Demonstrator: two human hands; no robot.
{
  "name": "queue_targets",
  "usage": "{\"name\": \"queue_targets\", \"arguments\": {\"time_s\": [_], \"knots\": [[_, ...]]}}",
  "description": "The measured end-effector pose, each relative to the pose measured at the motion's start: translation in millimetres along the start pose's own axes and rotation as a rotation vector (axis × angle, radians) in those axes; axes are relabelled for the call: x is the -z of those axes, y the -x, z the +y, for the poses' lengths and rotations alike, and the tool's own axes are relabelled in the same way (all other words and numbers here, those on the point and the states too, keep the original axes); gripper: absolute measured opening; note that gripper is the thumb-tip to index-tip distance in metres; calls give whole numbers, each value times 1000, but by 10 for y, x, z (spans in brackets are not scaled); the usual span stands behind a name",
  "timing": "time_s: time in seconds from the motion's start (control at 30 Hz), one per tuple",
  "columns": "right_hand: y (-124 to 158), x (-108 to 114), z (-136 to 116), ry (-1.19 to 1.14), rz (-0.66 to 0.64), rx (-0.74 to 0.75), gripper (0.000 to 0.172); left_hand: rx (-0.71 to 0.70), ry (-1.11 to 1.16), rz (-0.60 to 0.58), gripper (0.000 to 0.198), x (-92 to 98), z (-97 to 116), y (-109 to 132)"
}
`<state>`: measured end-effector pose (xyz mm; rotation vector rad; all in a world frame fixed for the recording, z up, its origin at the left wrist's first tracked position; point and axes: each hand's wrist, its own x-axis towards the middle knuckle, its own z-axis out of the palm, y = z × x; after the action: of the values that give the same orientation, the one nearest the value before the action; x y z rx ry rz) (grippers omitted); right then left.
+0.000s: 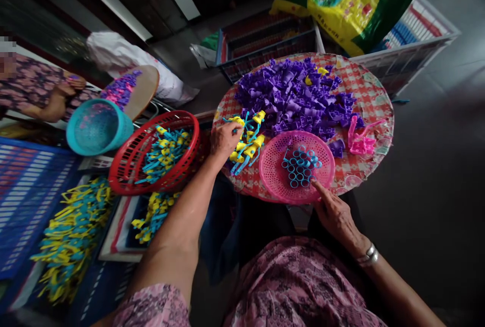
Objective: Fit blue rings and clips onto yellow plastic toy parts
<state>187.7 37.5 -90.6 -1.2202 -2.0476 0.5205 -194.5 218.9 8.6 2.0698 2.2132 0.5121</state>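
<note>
Rings of teal plastic (pixel 300 169) cluster in the pink mesh basket (pixel 272 166), ahead-left of the nearer right hand (pixel 334 212), its forefinger extended to their edge. The left hand (pixel 226 140) curls at yellow-and-teal pieces (pixel 250 151) beside the basket; whether either pinches anything is unclear.

Yellow-and-blue plastic pieces (pixel 250 151) lie in a loose, jumbled heap on the red-and-white checked surface (pixel 364 75), their thin blue strips pointing various ways. Just beside them, small light-blue rings (pixel 298 169) cluster inside a shallow, round, perforated pink basket (pixel 271 166), many with openings facing up.
</note>
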Motion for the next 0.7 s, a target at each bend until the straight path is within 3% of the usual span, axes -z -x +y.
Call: {"name": "queue_targets", "arguments": {"time_s": [0.2, 0.3, 0.37, 0.47, 0.57, 0.63, 0.7], "knots": [[70, 57, -43, 22, 39, -30, 56, 16, -96, -56, 49, -493, 410, -526], [140, 166, -39, 41, 91, -76, 51, 40, -110, -56, 44, -681, 476, -593], [193, 256, -26, 45, 131, -117, 45, 36, -85, -24, 39, -710, 471, -609], [234, 402, -19, 22, 188, -164, 37, 17, 38, 75, 39, -607, 439, -615], [141, 552, -56, 13, 216, -174, 27, -8, 322, 213, 51, -372, 416, -529], [-37, 630, -97, 24, 205, -132, 23, 8, 592, 281, 56, -170, 422, -349], [-311, 662, -127, 46, 153, -39, 21, 75, 850, 252, 56, 37, 450, -43]]}}
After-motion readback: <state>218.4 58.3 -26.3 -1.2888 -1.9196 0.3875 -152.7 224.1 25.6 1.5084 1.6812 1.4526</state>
